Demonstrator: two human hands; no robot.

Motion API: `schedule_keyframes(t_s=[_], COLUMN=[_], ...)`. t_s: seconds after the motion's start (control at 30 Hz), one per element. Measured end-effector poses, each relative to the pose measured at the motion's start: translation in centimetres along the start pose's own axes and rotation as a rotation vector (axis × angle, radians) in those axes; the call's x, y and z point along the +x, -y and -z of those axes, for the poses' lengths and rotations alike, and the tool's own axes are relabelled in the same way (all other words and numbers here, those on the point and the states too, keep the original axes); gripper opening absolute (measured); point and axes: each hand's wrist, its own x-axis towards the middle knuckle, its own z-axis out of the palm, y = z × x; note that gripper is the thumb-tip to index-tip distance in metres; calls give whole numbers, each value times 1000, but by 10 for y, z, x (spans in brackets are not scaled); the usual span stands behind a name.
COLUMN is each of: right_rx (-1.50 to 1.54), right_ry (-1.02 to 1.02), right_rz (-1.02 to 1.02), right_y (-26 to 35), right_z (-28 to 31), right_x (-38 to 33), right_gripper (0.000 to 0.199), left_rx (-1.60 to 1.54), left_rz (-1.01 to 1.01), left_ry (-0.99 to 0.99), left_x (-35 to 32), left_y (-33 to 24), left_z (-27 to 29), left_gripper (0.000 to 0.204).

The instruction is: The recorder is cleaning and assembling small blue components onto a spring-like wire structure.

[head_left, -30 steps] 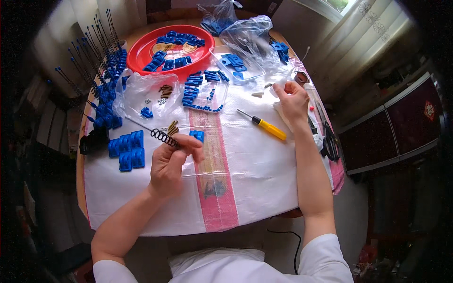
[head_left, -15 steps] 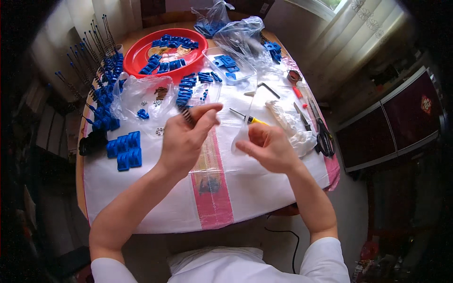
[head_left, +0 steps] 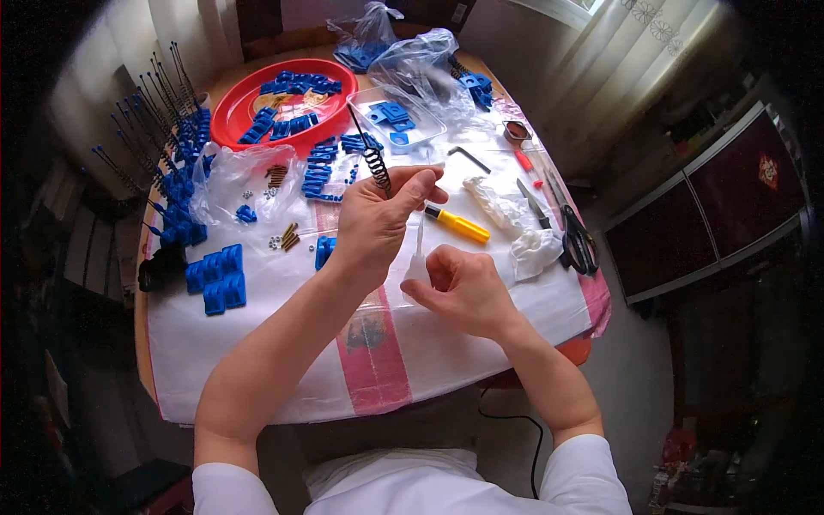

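My left hand (head_left: 378, 215) is closed around the lower end of a black coil spring (head_left: 376, 165). A thin dark rod sticks up from the spring's top and leans left. In my right hand (head_left: 468, 292), nearer to me, is a small translucent white squeeze bottle (head_left: 417, 268), its narrow nozzle pointing up below the left fingertips. Nozzle and fingertips appear apart. Behind the hands lies a yellow-handled screwdriver (head_left: 462, 226), its tip hidden by the left hand. A blue plastic part (head_left: 324, 251) sits beside my left wrist, near brass-coloured screws (head_left: 290, 237) and small nuts.
A red round tray (head_left: 225, 120) and a clear plastic box (head_left: 429, 130) hold blue parts at the back. Blue pieces with upright springs (head_left: 176, 137) crowd the left edge. Blue clamps (head_left: 215, 279) lie front left. Scissors (head_left: 578, 245), a knife (head_left: 534, 204) and a hex key (head_left: 469, 160) lie right.
My left hand has moved right and turned, so the spring now stands upright in view. My right hand has come slightly nearer and left with the bottle. The whole view has shifted a little.
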Motion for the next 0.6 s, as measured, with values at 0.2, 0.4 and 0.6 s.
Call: schedule_keyframes(t_s=[0.2, 0.4, 0.6], right_rx=[-150, -21, 34], right_ry=[-177, -152, -427], right_rz=[123, 175, 284], right_y=[-19, -5, 15], right_z=[-10, 23, 64], right_x=[-1, -7, -3], right_gripper=[33, 29, 15], left_rx=[-71, 8, -14], left_rz=[16, -1, -22], left_ry=[24, 31, 76], left_x=[-2, -8, -11], left_y=[3, 2, 2], left_z=[-6, -12, -13], left_gripper=[18, 13, 12])
